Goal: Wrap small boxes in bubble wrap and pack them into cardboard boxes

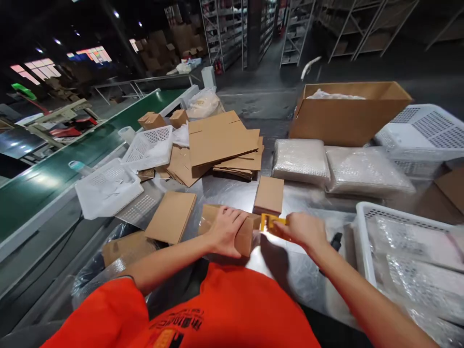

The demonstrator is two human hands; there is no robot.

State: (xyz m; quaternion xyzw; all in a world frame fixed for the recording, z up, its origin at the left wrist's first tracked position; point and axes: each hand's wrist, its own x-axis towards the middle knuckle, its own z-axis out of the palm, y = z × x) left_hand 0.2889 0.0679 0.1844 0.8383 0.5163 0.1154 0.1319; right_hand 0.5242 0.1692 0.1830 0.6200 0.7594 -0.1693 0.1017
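A small closed cardboard box [244, 237] lies on the metal table right in front of my body. My left hand [227, 229] grips it from above, fingers across the top and thumb down the near side. A yellow tape dispenser [273, 226] is in my right hand [306, 231], its front end close against the box's right end. Whether tape runs between them I cannot tell. Just behind the box lies a small stack of flat cardboard [268, 193]. Another flat stack [171, 216] is to the left of my left hand.
Larger flat cardboard sheets [221, 140] lie farther back. Bubble-wrapped packs [300, 159] sit before an open carton [348, 116]. A white basket [362, 241] of wrapped packs stands at right, a white basket [108, 193] at left. A green conveyor [47, 181] runs along the left.
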